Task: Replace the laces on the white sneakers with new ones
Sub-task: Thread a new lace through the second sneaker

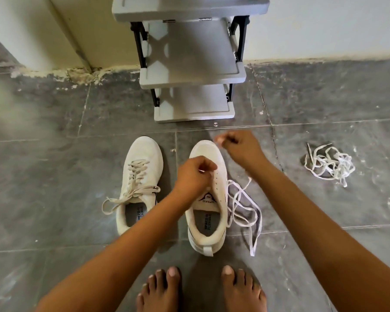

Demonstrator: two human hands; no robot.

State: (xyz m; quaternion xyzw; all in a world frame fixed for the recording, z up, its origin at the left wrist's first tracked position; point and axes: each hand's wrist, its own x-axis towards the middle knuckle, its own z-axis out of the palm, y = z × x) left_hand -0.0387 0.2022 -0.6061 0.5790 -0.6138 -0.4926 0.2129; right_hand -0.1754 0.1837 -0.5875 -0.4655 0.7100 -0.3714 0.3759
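Both hands pinch narrowly in the head view. The left hand (196, 174) works at the front eyelets of the unlaced sneaker (208, 152). The right hand (236, 143), at one o'clock from it, holds what looks like a blurred lace tip. The white lace (254, 242) trails at the shoe's three o'clock — light and limp, best held by its stiff tip. The laced sneaker (142, 154) sits at nine o'clock.

— Where are the sneakers?
— On the floor (54, 176), left sneaker (140, 183) beside right sneaker (208, 199), just beyond the feet (160, 289).
— The laces?
— A loose lace (243, 206) lies against the right sneaker's right side, and a heap of laces (329, 164) sits well apart, further right.
— Behind?
— The rack (194, 70), against the wall (324, 25).
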